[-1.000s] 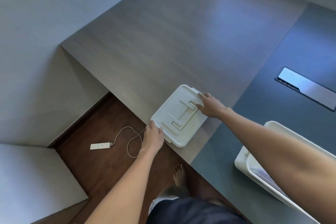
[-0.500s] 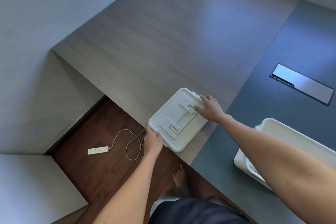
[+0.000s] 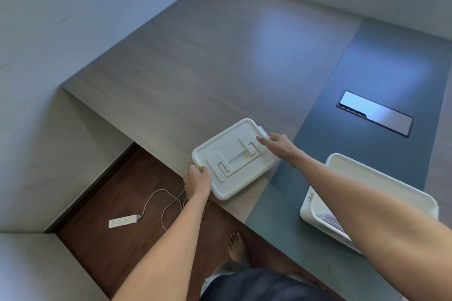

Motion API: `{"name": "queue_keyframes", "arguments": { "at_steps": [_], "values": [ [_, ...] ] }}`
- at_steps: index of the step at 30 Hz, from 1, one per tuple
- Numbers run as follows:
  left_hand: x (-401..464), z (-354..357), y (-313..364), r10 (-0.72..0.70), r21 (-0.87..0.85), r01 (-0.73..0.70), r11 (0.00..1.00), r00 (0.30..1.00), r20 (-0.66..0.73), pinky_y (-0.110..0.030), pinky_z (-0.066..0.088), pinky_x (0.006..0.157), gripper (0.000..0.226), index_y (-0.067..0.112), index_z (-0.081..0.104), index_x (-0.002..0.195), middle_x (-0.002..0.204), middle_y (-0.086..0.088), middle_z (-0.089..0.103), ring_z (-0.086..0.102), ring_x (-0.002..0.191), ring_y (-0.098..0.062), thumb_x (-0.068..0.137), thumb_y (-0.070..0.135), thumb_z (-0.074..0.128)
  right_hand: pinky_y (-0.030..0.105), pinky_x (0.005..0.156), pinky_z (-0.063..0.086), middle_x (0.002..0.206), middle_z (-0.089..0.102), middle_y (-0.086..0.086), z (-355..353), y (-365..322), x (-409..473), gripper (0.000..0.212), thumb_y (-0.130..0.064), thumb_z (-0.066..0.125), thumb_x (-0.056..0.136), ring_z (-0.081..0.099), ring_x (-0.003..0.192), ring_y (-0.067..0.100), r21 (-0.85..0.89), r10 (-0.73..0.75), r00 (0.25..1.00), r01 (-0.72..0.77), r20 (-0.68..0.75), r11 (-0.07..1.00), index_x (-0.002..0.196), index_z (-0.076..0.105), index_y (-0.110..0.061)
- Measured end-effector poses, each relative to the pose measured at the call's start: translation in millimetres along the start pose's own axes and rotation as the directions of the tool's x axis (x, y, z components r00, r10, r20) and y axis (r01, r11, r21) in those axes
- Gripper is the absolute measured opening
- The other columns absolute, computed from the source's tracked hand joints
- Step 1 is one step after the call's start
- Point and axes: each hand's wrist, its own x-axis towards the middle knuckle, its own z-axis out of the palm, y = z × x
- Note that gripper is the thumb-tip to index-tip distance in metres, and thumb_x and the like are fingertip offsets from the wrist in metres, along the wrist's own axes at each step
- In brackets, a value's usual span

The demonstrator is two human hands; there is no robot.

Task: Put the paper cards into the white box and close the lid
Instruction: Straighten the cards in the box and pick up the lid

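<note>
The lid (image 3: 236, 159) is gripped at both ends, flat on the wooden desk top (image 3: 195, 68) near the front edge, handle recesses facing up. The left hand (image 3: 197, 178) is curled over the near-left corner, fingers wrapped narrow onto the rim and thumb on top. The right hand (image 3: 278, 145) is laid across the far-right end, fingers stretched nearly flat along the top; whether the fingertips are hooked under the rim cannot be told.

Now the relation that matters. The white box (image 3: 362, 173) is stood open on the dark mat (image 3: 367, 80), to the right of the lid and a little nearer the body, well apart from it, partly hidden behind the right forearm. Something pale and ribbed is glimpsed inside its near end, probably the paper cards (image 3: 329, 219), though that cannot be confirmed. The lid's long axis is run from near-left to far-right, and the box's long side seems to be angled differently, from far-left to near-right. So a carry to the right is called for, with a turn judged necessary before the lid can be seated squarely. The right hand is the nearer one to the box and is likely to lead, the left trailing across.

On the floor below, a power strip (image 3: 123, 220) and its cable are lying, clear of all this.
</note>
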Motion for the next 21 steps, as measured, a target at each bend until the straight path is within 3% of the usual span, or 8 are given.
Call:
{"name": "queue_keyframes", "arguments": {
  "at_steps": [2, 4, 7, 9, 11, 13, 17, 21],
  "values": [
    [1, 0, 16, 0.045, -0.019, -0.044, 0.999, 0.999, 0.019, -0.038, 0.047, 0.076, 0.023, 0.007, 0.06, 0.099, 0.108, -0.014, 0.063, 0.061, 0.092, -0.031, 0.094, 0.021, 0.043, 0.028, 0.065, 0.033, 0.098, 0.044, 0.007, -18, 1, -7, 0.054, -0.062, 0.053, 0.09, 0.042, 0.074, 0.019, 0.065, -0.03, 0.997, 0.035, -0.076, 0.997, 0.071, 0.044, -0.013],
    [0, 0, 34, 0.105, -0.035, -0.104, 0.994, 0.994, 0.028, -0.037, 0.049, 0.076, 0.017, 0.012, 0.058, 0.095, 0.108, -0.012, 0.064, 0.061, 0.091, -0.028, 0.093, 0.021, 0.043, 0.03, 0.067, 0.03, 0.09, 0.043, 0.009, -38, 3, -15, 0.06, -0.06, 0.055, 0.09, 0.04, 0.075, 0.021, 0.115, -0.033, 0.988, 0.051, -0.151, 0.992, 0.077, 0.046, -0.003],
    [-4, 3, 64, 0.18, -0.058, -0.178, 0.982, 0.983, 0.039, -0.039, 0.051, 0.087, 0.02, 0.012, 0.062, 0.103, 0.116, -0.011, 0.063, 0.061, 0.099, -0.03, 0.094, 0.022, 0.047, 0.039, 0.077, 0.048, 0.095, 0.058, 0.024, -68, 3, -29, 0.069, -0.05, 0.06, 0.093, 0.054, 0.082, 0.037, 0.162, -0.055, 0.975, 0.091, -0.217, 0.983, 0.103, 0.06, 0.018],
    [-7, 7, 86, 0.224, -0.068, -0.221, 0.973, 0.974, 0.038, -0.036, 0.048, 0.088, 0.029, 0.007, 0.063, 0.111, 0.121, -0.014, 0.062, 0.06, 0.106, -0.033, 0.093, 0.026, 0.051, 0.043, 0.087, 0.053, 0.116, 0.063, 0.033, -87, 5, -39, 0.05, -0.033, 0.064, 0.093, 0.061, 0.092, 0.042, 0.158, -0.079, 0.948, 0.132, -0.308, 0.979, 0.111, 0.064, 0.014],
    [-13, 11, 108, 0.273, -0.08, -0.269, 0.96, 0.961, 0.046, -0.035, 0.046, 0.088, 0.034, 0.004, 0.064, 0.114, 0.123, -0.016, 0.062, 0.06, 0.109, -0.034, 0.092, 0.027, 0.055, 0.038, 0.084, 0.051, 0.117, 0.065, 0.03, -106, 10, -49, 0.035, -0.022, 0.065, 0.093, 0.063, 0.091, 0.033, 0.144, -0.066, 0.913, 0.135, -0.402, 0.98, 0.109, 0.069, 0.009],
    [-21, 18, 129, 0.329, -0.08, -0.324, 0.943, 0.942, 0.07, -0.035, 0.046, 0.087, 0.035, 0.002, 0.064, 0.114, 0.123, -0.018, 0.063, 0.061, 0.11, -0.035, 0.089, 0.026, 0.06, 0.043, 0.091, 0.052, 0.114, 0.07, 0.024, -125, 17, -59, 0.029, -0.02, 0.066, 0.092, 0.066, 0.104, 0.035, 0.142, -0.033, 0.881, 0.113, -0.472, 0.983, 0.108, 0.072, 0.004],
    [-42, 35, 163, 0.389, -0.066, -0.384, 0.921, 0.903, 0.183, -0.037, 0.053, 0.089, 0.028, 0.006, 0.067, 0.108, 0.109, -0.015, 0.068, 0.066, 0.104, -0.035, 0.084, 0.018, 0.064, 0.044, 0.086, 0.052, 0.109, 0.071, 0.026, -154, 40, -87, 0.033, -0.022, 0.068, 0.09, 0.064, 0.107, 0.039, 0.127, 0.037, 0.813, 0.046, -0.581, 0.991, 0.1, 0.072, 0.009],
    [-72, 54, 183, 0.449, -0.074, -0.447, 0.891, 0.848, 0.282, -0.042, 0.057, 0.083, 0.011, 0.02, 0.055, 0.08, 0.088, -0.009, 0.063, 0.069, 0.094, -0.034, 0.082, 0.013, 0.064, 0.052, 0.095, 0.053, 0.111, 0.069, 0.029, -177, 70, -117, 0.042, -0.026, 0.07, 0.086, 0.063, 0.108, 0.043, 0.195, 0.13, 0.738, 0.003, -0.662, 0.981, 0.101, 0.069, 0.013]
  ]
}}
